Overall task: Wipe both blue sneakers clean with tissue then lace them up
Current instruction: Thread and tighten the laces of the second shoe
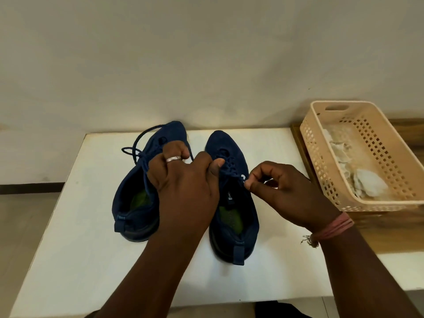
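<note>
Two dark blue sneakers stand side by side on a white table (73, 237), heels toward me. The left sneaker (133, 203) leans over, its lace looped loose at the top. The right sneaker (234, 216) stands upright with a green insole showing. My left hand (185, 187), with a silver ring, lies between the sneakers, fingers closed on a lace end over the right sneaker's eyelets. My right hand (286, 191) pinches the other end of that lace at the sneaker's right side.
A cream plastic basket (330, 180) with crumpled white tissue (369, 182) in it sits on a wooden surface to the right of the table. A plain wall rises behind the table. The floor lies to the left.
</note>
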